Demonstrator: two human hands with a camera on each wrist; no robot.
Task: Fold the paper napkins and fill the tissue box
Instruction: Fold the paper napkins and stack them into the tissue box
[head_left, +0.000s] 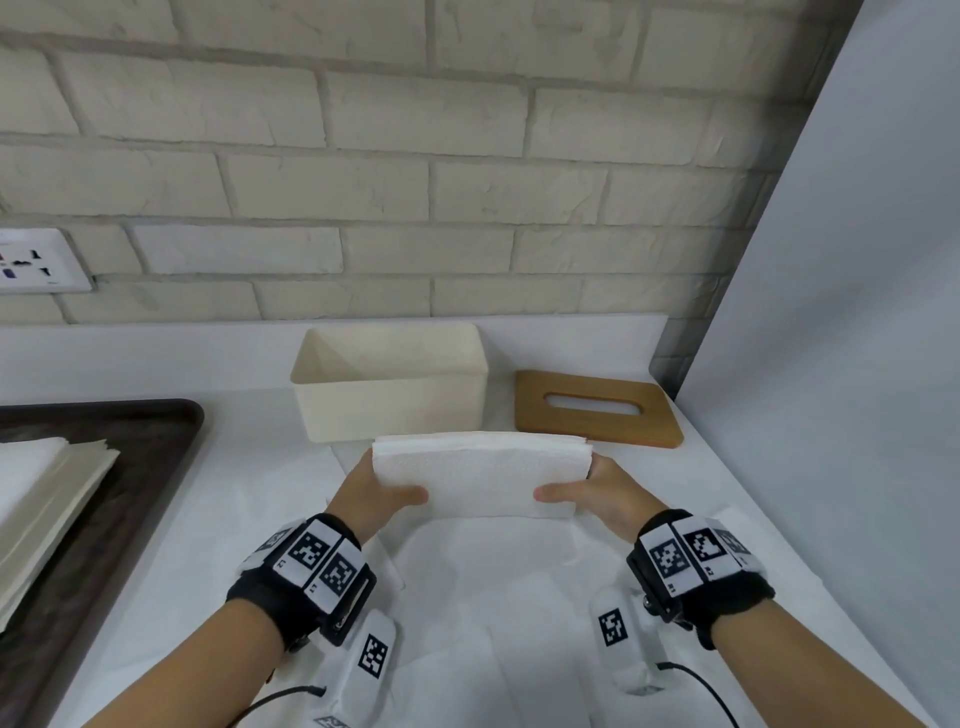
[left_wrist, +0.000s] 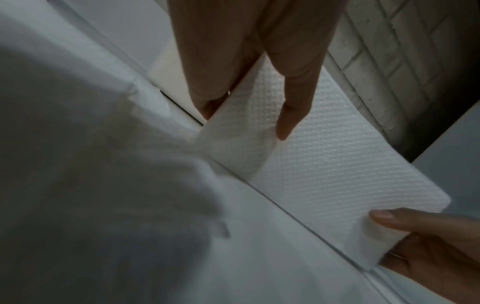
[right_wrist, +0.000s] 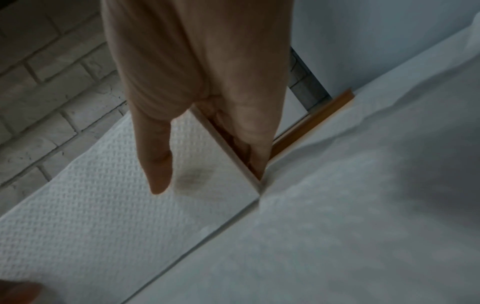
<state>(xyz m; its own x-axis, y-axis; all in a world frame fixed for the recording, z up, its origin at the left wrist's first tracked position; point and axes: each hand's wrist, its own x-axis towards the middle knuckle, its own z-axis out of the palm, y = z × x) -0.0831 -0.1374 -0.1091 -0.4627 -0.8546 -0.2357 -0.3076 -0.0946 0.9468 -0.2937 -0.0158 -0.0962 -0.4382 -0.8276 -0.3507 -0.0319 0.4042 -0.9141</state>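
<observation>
1. Head view: folded stack held up off the desk, just in front of the open box. Left hand pinching the left end, right hand pinching the right end, thumbs on the near face. Box looks empty inside. Wooden lid off, flat just right of the box. More paper spread flat under the arms. Dark tray with more sheets at far left.

2. Left wrist view: thumb pressed on the bumpy top of the stack, fingers tucked under the end. Other hand gripping the far end.

3. Right wrist view: thumb on top of the stack, fingers down along the end. Edge of the lid just past them.

4. Step in hand, most likely: folding done for this stack, filling the box about to start.

5. Next move calls for: lift over the near wall, keep the stack level and squeezed, line up long side with long side, then lower in.
</observation>
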